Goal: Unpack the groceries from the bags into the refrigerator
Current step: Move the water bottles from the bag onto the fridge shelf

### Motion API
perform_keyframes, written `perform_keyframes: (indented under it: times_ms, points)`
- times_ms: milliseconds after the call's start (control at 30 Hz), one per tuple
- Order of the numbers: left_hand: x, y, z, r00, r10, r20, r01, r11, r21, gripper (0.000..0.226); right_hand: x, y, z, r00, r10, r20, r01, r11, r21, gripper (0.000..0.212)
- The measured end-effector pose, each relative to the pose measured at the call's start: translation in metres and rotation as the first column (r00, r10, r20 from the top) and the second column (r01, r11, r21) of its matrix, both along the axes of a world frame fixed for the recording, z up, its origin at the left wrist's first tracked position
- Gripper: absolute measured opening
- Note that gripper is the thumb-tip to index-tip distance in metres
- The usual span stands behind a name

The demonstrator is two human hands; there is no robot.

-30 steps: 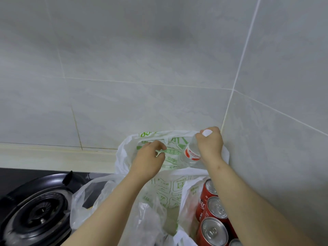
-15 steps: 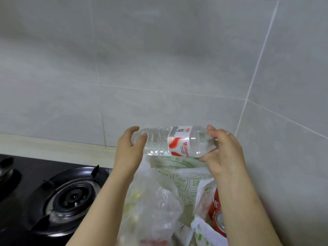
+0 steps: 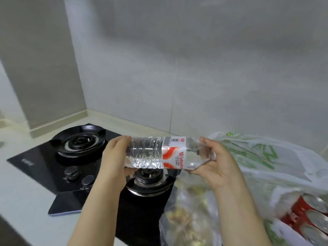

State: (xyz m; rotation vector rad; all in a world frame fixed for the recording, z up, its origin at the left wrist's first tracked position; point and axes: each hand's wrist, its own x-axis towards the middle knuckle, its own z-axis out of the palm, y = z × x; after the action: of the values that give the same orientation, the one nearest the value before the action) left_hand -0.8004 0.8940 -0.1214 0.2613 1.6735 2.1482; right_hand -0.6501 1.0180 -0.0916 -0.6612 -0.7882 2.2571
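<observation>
A clear water bottle (image 3: 159, 153) with a red and white label lies sideways in the air above the stove. My left hand (image 3: 115, 157) grips its base end and my right hand (image 3: 216, 164) cups its cap end. To the right a white plastic bag (image 3: 266, 157) with green print sits on the counter. Red drink cans (image 3: 310, 215) show at its lower right. A clear bag (image 3: 191, 215) with blurred yellowish contents lies in front. No refrigerator is in view.
A black gas stove (image 3: 58, 162) with two burners and knobs fills the counter's left. A dark phone (image 3: 69, 203) lies at the stove's front edge. Grey tiled walls (image 3: 195, 68) close off the back and the left corner.
The bottle came out of the white bag and both hands now hold it level. It has shifted left over the stove as my view swung left.
</observation>
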Motion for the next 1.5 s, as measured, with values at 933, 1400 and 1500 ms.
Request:
perform_keyframes:
  times_ms: [933,1400,1500]
  points:
    - [0.137,-0.364,-0.039,0.279,0.959,0.057,-0.950,0.284,-0.131,0.005,-0.076,-0.301,-0.052,0.307,0.950,0.050,-0.940,0.312,-0.136,0.022]
    - [0.346,-0.541,-0.013,-0.319,0.947,0.038,-0.947,-0.317,-0.052,0.007,0.049,-0.541,-0.038,-0.241,0.970,-0.032,-0.969,-0.242,-0.040,0.033]
    - [0.394,-0.581,-0.007,-0.412,0.911,0.032,-0.910,-0.410,-0.051,0.006,0.086,-0.590,-0.038,-0.309,0.951,-0.006,-0.951,-0.309,0.017,0.003]
